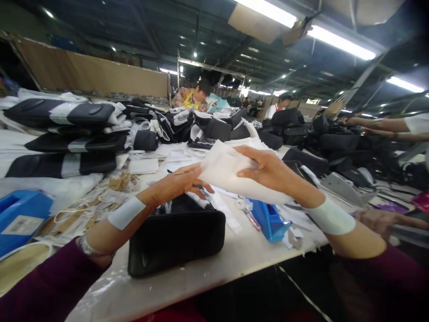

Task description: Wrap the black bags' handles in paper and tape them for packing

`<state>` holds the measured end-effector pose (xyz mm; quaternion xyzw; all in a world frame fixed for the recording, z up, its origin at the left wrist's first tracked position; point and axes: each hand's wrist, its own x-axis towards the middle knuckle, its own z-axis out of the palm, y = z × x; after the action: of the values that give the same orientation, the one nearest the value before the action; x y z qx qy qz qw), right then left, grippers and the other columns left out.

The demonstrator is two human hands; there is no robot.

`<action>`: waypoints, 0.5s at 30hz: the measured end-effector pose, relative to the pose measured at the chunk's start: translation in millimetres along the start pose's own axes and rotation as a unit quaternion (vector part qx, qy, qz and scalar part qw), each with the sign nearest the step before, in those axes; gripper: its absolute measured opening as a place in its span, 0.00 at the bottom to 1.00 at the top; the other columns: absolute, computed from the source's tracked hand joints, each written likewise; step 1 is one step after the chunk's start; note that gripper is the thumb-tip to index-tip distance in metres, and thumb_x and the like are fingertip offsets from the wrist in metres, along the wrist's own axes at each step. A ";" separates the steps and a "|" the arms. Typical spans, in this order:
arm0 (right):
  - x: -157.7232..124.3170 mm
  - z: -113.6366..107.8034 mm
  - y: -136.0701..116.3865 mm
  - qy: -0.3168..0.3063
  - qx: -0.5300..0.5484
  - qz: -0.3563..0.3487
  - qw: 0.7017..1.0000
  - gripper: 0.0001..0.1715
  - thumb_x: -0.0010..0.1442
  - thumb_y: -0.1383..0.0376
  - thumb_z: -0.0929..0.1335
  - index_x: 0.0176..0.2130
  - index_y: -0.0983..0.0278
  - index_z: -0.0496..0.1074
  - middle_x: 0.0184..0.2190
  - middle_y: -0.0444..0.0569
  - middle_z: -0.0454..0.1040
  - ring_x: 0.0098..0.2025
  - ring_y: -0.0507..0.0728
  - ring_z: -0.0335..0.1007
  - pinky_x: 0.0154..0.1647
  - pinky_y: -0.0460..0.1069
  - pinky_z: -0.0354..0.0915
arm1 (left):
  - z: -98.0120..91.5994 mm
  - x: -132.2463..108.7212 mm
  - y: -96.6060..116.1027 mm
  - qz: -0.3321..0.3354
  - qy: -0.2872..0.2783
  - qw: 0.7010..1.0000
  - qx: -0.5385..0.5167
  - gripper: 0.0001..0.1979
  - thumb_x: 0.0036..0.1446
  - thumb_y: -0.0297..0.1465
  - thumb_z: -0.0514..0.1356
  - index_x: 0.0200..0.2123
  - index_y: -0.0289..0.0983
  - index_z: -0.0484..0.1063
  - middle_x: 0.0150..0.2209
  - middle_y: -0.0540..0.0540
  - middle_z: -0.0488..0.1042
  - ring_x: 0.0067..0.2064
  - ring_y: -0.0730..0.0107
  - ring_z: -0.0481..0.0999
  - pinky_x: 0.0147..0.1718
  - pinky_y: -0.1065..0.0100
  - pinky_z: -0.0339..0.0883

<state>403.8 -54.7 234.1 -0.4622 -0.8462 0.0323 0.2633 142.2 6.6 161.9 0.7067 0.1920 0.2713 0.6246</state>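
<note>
A folded, soft white sheet (221, 172) that looks like packing paper or thin foam is held above the table. My right hand (268, 167) grips it from the right, thumb and fingers curved against its surface. On the left, my left hand (182, 181) has its fingers stretched and apart, the tips at the sheet's left edge. Below the hands a black bag (177, 239) rests on the table near the front edge, its top partly hidden by my left hand. Pale strips of tape wrap both my forearms.
A blue tape dispenser (268, 219) and small scissors (253, 219) lie right of the bag. Stacked black bags (63, 138), tags with cords (117, 188) and another blue dispenser (25, 212) are at left. Black bags (338, 138) pile up rightward. Co-workers stand beyond; another person's hand (378, 221) is at right.
</note>
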 end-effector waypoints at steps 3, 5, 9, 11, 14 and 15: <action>-4.7 12.3 21.7 -0.019 -0.069 0.102 0.992 0.27 0.55 0.68 0.70 0.55 0.60 0.68 0.45 0.49 0.76 0.46 0.62 0.73 0.49 0.53 0.65 | -24.5 10.2 -24.2 0.051 0.009 0.950 0.308 0.20 0.57 0.35 0.58 0.53 0.37 0.67 0.50 0.40 0.71 0.50 0.56 0.70 0.50 0.56 0.66; -10.3 29.8 40.8 -0.043 -0.078 0.165 0.982 0.29 0.53 0.70 0.70 0.54 0.60 0.69 0.44 0.49 0.77 0.46 0.63 0.72 0.50 0.54 0.65 | -33.0 17.7 -43.3 0.084 -0.055 0.856 0.507 0.22 0.50 0.26 0.60 0.51 0.38 0.69 0.49 0.41 0.69 0.52 0.55 0.66 0.52 0.55 0.61; -19.1 69.2 71.3 -0.061 -0.044 0.221 0.972 0.36 0.50 0.71 0.71 0.58 0.62 0.66 0.51 0.52 0.74 0.53 0.64 0.69 0.56 0.56 0.63 | -30.4 32.5 -73.9 0.158 -0.140 0.708 0.674 0.27 0.42 0.20 0.62 0.49 0.39 0.67 0.48 0.40 0.66 0.50 0.54 0.64 0.51 0.55 0.58; -19.7 82.8 79.6 -0.064 -0.006 0.222 0.973 0.40 0.49 0.73 0.71 0.60 0.63 0.63 0.55 0.54 0.71 0.56 0.63 0.67 0.59 0.56 0.61 | -26.1 38.6 -83.0 0.191 -0.149 0.680 0.693 0.24 0.43 0.21 0.63 0.46 0.39 0.67 0.47 0.42 0.66 0.49 0.56 0.64 0.49 0.57 0.57; -16.3 92.9 88.3 -0.083 0.090 0.240 0.963 0.44 0.48 0.75 0.70 0.63 0.65 0.60 0.57 0.55 0.68 0.56 0.62 0.67 0.60 0.57 0.61 | -23.0 42.3 -90.0 0.215 -0.126 0.651 0.717 0.13 0.50 0.22 0.61 0.40 0.38 0.68 0.44 0.44 0.67 0.45 0.59 0.65 0.45 0.60 0.56; -14.6 94.5 91.2 -0.096 0.129 0.256 0.953 0.45 0.47 0.75 0.70 0.63 0.66 0.59 0.57 0.56 0.68 0.56 0.61 0.67 0.59 0.57 0.62 | -23.0 41.8 -90.9 0.217 -0.109 0.646 0.724 0.11 0.53 0.23 0.59 0.40 0.38 0.68 0.43 0.44 0.68 0.44 0.60 0.65 0.43 0.61 0.56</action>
<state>435.0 3.5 119.7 -0.6200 -0.7096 0.2514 0.2210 166.6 63.2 79.8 0.9798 0.0992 0.0947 -0.1457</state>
